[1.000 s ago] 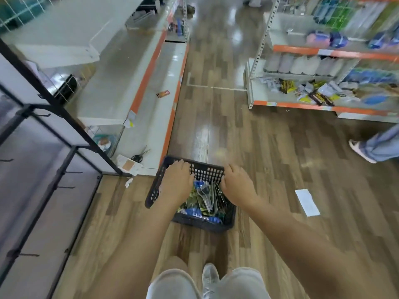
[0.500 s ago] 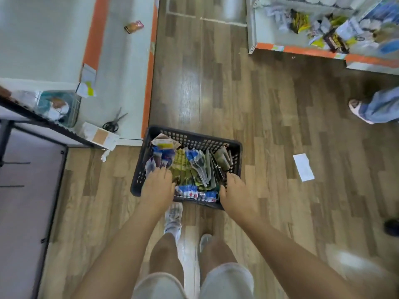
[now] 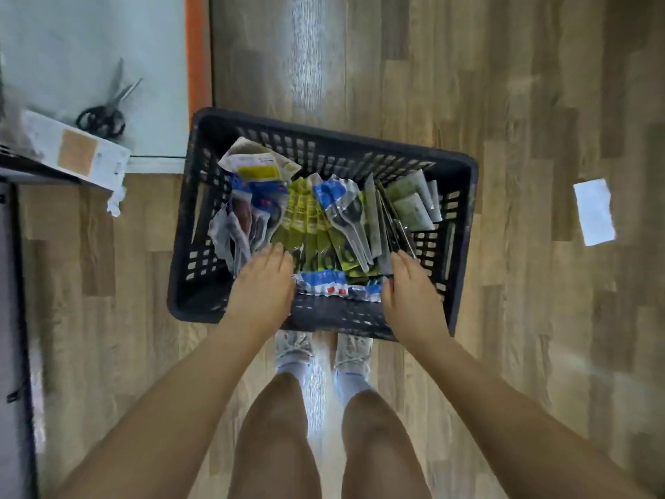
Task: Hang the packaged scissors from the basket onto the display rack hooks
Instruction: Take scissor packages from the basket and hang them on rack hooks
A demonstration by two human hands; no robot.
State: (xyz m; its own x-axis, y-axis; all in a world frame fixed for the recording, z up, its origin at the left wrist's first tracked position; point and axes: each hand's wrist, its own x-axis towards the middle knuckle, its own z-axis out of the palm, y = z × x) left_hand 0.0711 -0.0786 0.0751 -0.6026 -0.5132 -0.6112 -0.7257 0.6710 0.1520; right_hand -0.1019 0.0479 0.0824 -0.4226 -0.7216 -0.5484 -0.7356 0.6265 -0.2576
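The black perforated plastic basket (image 3: pixel 325 138) is sitting on the wood floor, holding the packaged scissors (image 3: pixel 345 217) in a loose heap. At its near rim, the left hand (image 3: pixel 264 282) is lying flat on the packs with straight fingers; the right hand (image 3: pixel 410 286) is resting likewise, whether pinching a pack I cannot tell. Overlapping slippery sleeves are risking several lifting together and spilling.

Both bare arms are reaching forward and down, near parallel. The left hand (image 3: pixel 264 282) is lying palm-down with fingers straight and together. The right hand (image 3: pixel 408 288) is lying likewise, fingers extended. Both bare legs are standing between the arms.
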